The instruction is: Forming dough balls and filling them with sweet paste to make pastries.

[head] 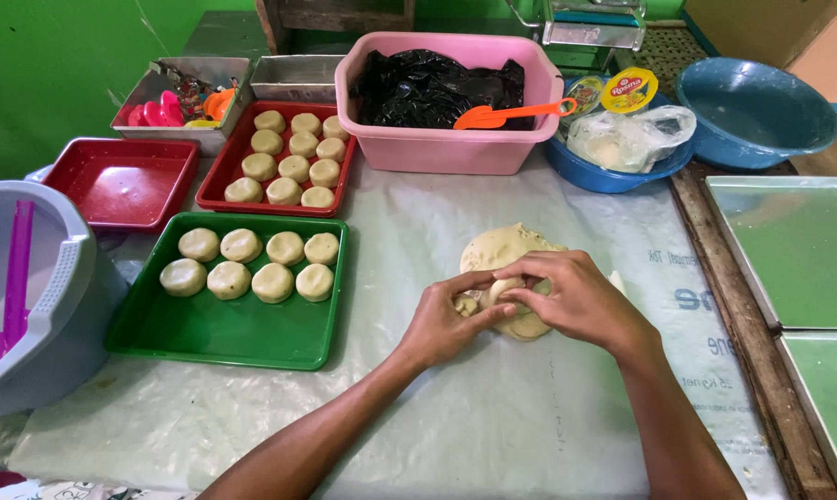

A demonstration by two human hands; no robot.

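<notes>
A pale yellow mound of dough (498, 250) lies on the plastic-covered table, right of centre. My left hand (443, 319) and my right hand (571, 296) meet at its near edge, fingers pinched together around a small piece of dough (503, 292) that both hold. A green tray (233, 341) to the left carries several round flattened dough pieces (273, 282). Behind it a red tray (216, 185) is filled with several more dough rounds (294, 168).
An empty red tray (122, 181) and a grey bucket (43, 296) stand at the left. At the back are a pink tub (446, 148) with black plastic and an orange scoop (511, 114), two blue bowls (756, 111), and metal tins. Green metal sheets (798, 245) lie at the right.
</notes>
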